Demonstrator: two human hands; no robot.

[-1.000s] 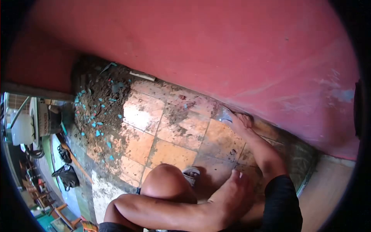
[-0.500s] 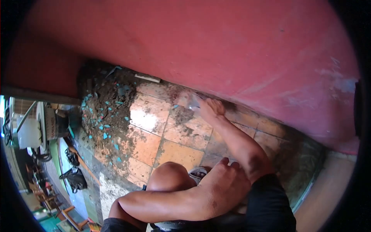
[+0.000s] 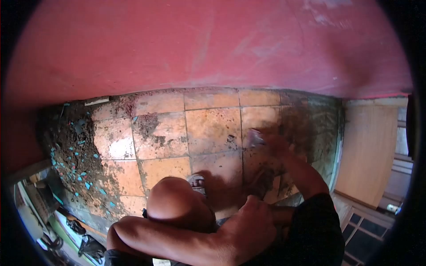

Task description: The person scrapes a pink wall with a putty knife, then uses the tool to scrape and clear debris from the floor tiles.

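My right hand (image 3: pixel 276 144) reaches down to the orange tiled floor (image 3: pixel 213 128), its fingers wrapped round a small, shiny scraper-like tool (image 3: pixel 256 138) that is blurred. The tool's flat end lies at the tiles, which carry smears and crumbs of dirt. My left hand (image 3: pixel 253 221) rests near my knees with its fingers bent; what it holds, if anything, is hidden. Beside it is my bare knee (image 3: pixel 175 199), and a sandalled foot (image 3: pixel 197 182) stands on the floor.
A pink wall (image 3: pixel 177 48) runs along the far side. At the left lies a dirt heap (image 3: pixel 71 146) with turquoise chips, near a black bag (image 3: pixel 92 248). A pale strip (image 3: pixel 96 101) lies by the wall. A wooden panel (image 3: pixel 366 150) is at the right.
The view has turned to the right. My right hand has moved with the tool from the foot of the wall to tiles nearer me and farther right. My left hand remains near my knees.
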